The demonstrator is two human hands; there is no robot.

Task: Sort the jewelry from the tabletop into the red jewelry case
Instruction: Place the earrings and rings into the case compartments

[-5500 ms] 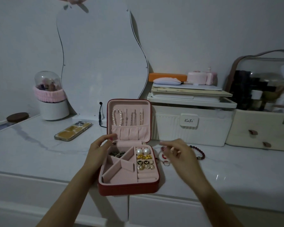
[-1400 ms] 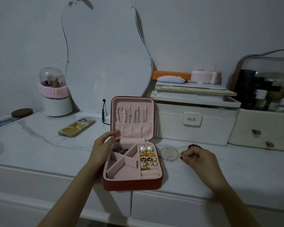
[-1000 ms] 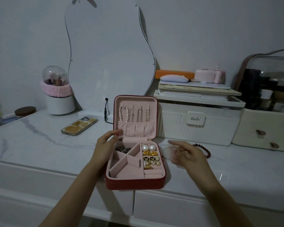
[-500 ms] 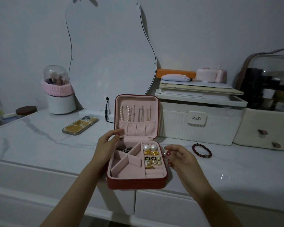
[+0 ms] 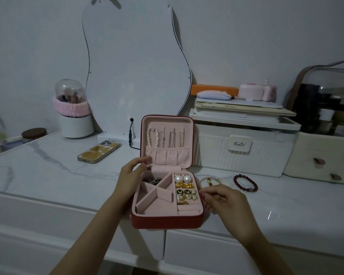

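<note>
White marble tabletop (image 5: 48, 171) runs along a pale wall, with a wavy-edged mirror (image 5: 135, 62) standing at the back. One left hand (image 5: 130, 178) rests against the left wall of the red jewelry case (image 5: 167, 221), its thumb near the hinge and its fingers curled against the case side. One right hand (image 5: 224, 201) sits just beside the case's right wall, fingers curled inward with the tips together; whether they pinch anything cannot be told. The single case stands open, lid upright, at the front edge of the tabletop between the two hands. In its right column lie two large pearl earrings (image 5: 180, 178), a cluster of gold pieces (image 5: 184, 185), two black butterfly studs (image 5: 183, 192) and some small pale studs. Its back left compartment holds a dark metal tangle (image 5: 152, 180). One pearl strand (image 5: 153, 136) hangs in the lid beside several thin chains. Just behind the right hand, on the tabletop, lies one thin bracelet (image 5: 210, 180) with a red bead, and further right one dark red beaded bracelet (image 5: 245, 183). One phone (image 5: 99, 151) lies face down to the left, well apart from the case. One white ribbed box (image 5: 242, 153) stands behind the bracelets
</note>
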